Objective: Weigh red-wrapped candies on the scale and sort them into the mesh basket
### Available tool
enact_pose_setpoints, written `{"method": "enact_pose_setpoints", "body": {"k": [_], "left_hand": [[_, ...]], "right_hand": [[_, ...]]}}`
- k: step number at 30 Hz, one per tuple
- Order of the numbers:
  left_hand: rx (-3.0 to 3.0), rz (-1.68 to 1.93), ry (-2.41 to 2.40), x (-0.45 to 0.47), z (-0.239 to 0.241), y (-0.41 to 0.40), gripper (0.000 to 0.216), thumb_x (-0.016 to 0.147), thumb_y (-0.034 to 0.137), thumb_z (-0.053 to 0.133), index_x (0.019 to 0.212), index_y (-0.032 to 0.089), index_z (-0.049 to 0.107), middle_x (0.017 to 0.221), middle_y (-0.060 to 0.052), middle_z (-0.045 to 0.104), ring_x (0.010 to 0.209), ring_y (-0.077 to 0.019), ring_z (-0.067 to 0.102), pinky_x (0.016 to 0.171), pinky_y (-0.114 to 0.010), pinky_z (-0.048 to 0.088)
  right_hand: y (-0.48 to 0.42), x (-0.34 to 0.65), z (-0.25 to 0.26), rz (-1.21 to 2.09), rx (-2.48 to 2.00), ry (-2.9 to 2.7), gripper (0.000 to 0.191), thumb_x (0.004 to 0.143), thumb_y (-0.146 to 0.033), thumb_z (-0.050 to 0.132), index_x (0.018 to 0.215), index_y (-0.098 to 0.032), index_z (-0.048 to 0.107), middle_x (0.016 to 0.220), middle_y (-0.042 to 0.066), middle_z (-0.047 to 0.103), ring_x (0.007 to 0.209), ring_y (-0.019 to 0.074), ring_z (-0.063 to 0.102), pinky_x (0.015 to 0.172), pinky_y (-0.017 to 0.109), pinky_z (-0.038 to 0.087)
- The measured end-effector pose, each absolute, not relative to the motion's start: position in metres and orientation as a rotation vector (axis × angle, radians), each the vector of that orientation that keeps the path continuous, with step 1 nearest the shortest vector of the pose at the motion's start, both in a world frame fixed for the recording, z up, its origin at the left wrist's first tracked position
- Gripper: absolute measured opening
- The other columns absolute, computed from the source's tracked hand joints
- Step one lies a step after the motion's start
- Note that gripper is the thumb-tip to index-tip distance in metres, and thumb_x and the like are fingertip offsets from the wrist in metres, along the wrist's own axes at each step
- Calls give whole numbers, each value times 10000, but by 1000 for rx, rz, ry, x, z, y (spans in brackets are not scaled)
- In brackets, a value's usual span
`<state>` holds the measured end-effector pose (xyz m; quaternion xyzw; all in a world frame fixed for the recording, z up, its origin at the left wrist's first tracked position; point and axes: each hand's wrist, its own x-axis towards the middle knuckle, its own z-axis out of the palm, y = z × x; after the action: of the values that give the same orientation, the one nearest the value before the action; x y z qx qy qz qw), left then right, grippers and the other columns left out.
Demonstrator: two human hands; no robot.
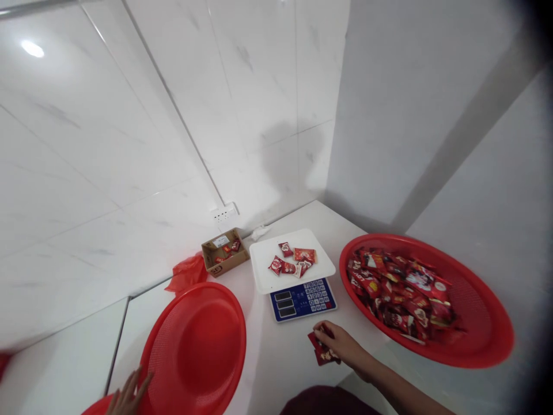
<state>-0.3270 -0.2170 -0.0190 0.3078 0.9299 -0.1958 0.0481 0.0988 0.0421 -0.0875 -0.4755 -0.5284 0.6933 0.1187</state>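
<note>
My right hand (334, 341) is closed on several small red candy packets (324, 353), held over the table in front of the weighing scale (302, 300). On the scale's white tray (263, 271) lie several red packets (289, 266). My left hand (128, 395), fingers spread, is at the lower left by the rim of a red plastic basket (196, 340) whose inside shows no packets. To the right, a wide red basket (484, 323) holds a heap of red wrapped packets (401, 291).
A small cardboard box (227, 259) with a few red packets stands by the wall. Beside it are a red plastic bag (188, 272) and a crumpled white piece (259, 232). A wall socket (224, 214) sits above. Walls meet behind the white table (276, 357).
</note>
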Motion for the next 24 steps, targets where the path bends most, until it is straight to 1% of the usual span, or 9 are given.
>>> {"method": "enact_pose_setpoints", "body": {"k": [4,7,11,14,16,18,20,22,24], "left_hand": [[1119,-520,2764,-337,-35,-204,791,595,67,398,1352,247,255,1288,-27,512,1290,-259,291,1001,-399,278],[1117,-373,2699,-342,-37,-184,682,680,30,286,1351,148,261,1243,-67,550,1299,-247,273,1024,-443,216],[955,-148,2642,-337,-27,-143,517,822,201,206,1332,162,277,1293,-110,496,1216,-311,397,967,-582,212],[976,-99,2612,-327,-28,-119,514,846,316,197,1336,175,258,1264,-122,518,1139,-317,473,961,-588,219],[1033,-108,2626,-320,-33,-108,526,845,329,213,1343,161,229,1245,-132,526,1153,-309,454,955,-566,250],[1067,-102,2685,-314,-40,-99,537,845,327,228,1348,140,205,1257,-145,503,1204,-308,391,952,-545,276],[1090,-42,2769,-308,-45,-91,544,847,339,229,1348,129,206,1295,-153,456,1251,-322,315,955,-542,280],[1141,92,2838,-296,-50,-84,556,842,368,240,1338,119,235,1328,-161,415,1274,-337,267,961,-547,279],[1246,293,2841,-273,-53,-78,575,816,400,305,1315,116,289,1329,-162,418,1271,-328,284,970,-529,293]], "right_hand": [[43,100,-92,2023,-1381,-1531,358,691,-526,511,795,-184,494,544,-62,470,400,60,424,361,178,265],[44,101,-95,2018,-1393,-1519,361,687,-523,522,802,-181,500,551,-58,475,407,64,429,366,179,269],[46,100,-93,2003,-1398,-1500,378,674,-534,534,803,-180,509,573,-47,492,426,71,448,374,181,269],[54,101,-88,1964,-1398,-1469,383,670,-543,526,799,-183,506,565,-47,497,429,78,462,387,191,283],[67,108,-84,1885,-1423,-1426,397,668,-546,520,836,-187,512,604,-30,531,471,101,506,416,209,335],[86,124,-80,1719,-1479,-1401,412,676,-537,512,893,-187,525,707,10,587,586,145,573,499,242,417],[108,148,-78,1453,-1566,-1434,396,706,-507,493,930,-185,542,845,55,622,761,191,605,646,284,465],[130,174,-77,1144,-1710,-1491,406,741,-492,456,987,-183,550,925,84,626,865,234,596,741,339,462],[147,195,-78,848,-1857,-1567,476,763,-466,430,1112,-152,507,1039,134,602,966,283,563,813,407,436]]}}
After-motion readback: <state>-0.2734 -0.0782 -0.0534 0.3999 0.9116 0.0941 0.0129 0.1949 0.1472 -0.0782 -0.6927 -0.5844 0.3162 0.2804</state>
